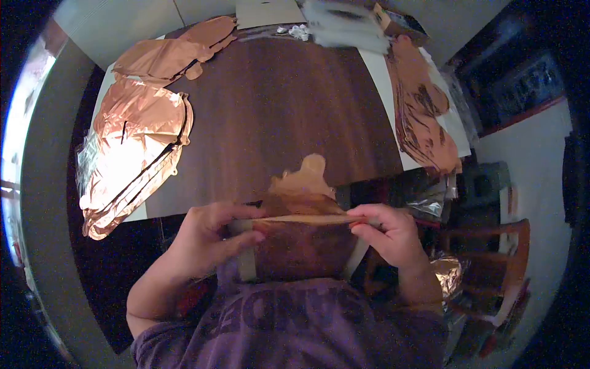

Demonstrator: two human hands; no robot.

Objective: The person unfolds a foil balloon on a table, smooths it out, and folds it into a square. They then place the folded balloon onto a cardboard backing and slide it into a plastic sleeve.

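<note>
A flat copper-coloured foil balloon [301,184] is stretched sideways between my two hands, close to my body at the near edge of the table. Its near edge makes a taut, pale line, and a rounded tab points away over the brown tabletop. My left hand [224,234] grips the left end, thumb below and fingers above. At the right end, my right hand [387,234] pinches the foil between thumb and fingertips. Below the taut edge, a darker part hangs in front of my purple shirt [276,320].
Flat copper foil balloons lie in stacks at the table's left [141,129] and right [424,111]. A clear plastic bag [344,24], white crumpled bits [298,31] and a small box [399,23] sit at the back. A wooden chair [516,258] stands at right.
</note>
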